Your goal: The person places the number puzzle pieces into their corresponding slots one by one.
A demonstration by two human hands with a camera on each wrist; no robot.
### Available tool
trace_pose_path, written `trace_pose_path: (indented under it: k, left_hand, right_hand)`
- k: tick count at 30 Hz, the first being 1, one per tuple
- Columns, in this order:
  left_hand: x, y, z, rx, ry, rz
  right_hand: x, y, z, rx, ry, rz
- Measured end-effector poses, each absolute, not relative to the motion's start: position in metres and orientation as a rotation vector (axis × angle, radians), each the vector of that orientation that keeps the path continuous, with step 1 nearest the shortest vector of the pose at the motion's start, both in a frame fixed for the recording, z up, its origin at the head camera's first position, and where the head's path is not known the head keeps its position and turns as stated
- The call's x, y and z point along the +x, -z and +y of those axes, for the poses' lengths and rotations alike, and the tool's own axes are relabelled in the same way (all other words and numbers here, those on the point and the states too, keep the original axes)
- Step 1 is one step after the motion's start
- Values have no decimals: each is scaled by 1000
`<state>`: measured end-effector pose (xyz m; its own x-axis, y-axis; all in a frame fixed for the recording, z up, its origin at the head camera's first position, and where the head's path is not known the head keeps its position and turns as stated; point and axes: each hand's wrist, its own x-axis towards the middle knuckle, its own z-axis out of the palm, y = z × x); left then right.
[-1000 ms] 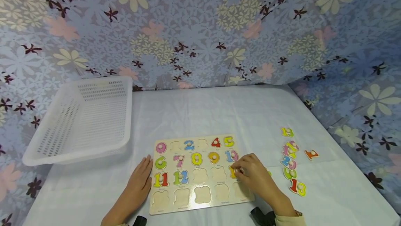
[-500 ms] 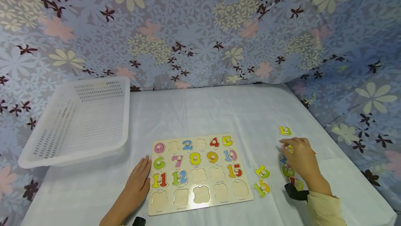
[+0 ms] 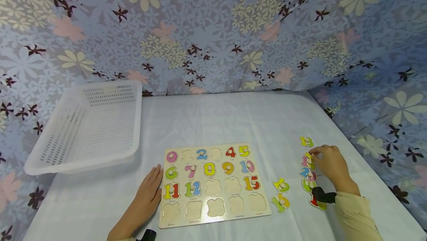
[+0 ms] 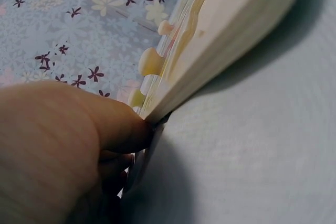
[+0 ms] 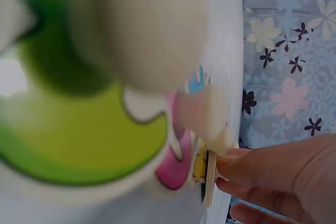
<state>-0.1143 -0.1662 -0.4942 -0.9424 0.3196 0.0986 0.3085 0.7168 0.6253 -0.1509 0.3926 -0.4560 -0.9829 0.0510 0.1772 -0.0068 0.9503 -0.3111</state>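
Right of the number board (image 3: 219,174), beside a column of loose pieces (image 3: 307,173), one number piece (image 5: 210,179) is being pinched by the right hand (image 3: 333,167); board's left edge is being touched by the straight-fingered left hand (image 3: 148,191).

On the board (image 3: 204,211) at the lower centre of the frame, 0 (image 3: 171,157), 2 (image 3: 201,155), 4 (image 3: 230,152) and 5 (image 3: 244,151) can be read along the top row, with 6 (image 3: 171,173), 7 (image 3: 191,171), 8 (image 3: 209,169), 9 (image 3: 228,168) and 10 (image 3: 247,167) beneath, then 11 (image 3: 171,191), 12 (image 3: 192,188) and 15 (image 3: 251,183). At the right, 13 (image 3: 306,141) and 20 (image 3: 308,174) are shown on loose pieces. Small words (image 3: 194,221) are printed under the board's spaces, too small to be read with certainty.
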Motion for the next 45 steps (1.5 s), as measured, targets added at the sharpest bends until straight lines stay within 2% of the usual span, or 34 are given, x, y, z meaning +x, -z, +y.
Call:
trace_pose_path:
  k: [7, 13, 18, 24, 29, 37, 45]
  left_hand:
    - [-116, 494, -165, 518, -1033, 2895]
    - [-115, 494, -166, 515, -1035, 2894]
    - [-115, 493, -168, 515, -1026, 2892]
    - [-113, 495, -168, 525, -1055, 2898]
    - [-113, 496, -167, 549, -1060, 2899]
    - [-115, 492, -169, 558, -1054, 2919]
    - [-116, 496, -167, 558, -1051, 2919]
  right_hand:
    - [-151, 451, 388, -57, -437, -2902]
    - [-144, 431, 361, 20, -420, -2781]
    - [-136, 422, 314, 220, -450, -2682]
    - [-131, 430, 252, 421, -481, -2723]
    - [-128, 432, 219, 510, -530, -2733]
    - [-119, 436, 151, 841, -628, -2636]
    - [-106, 441, 94, 1038, -642, -2710]
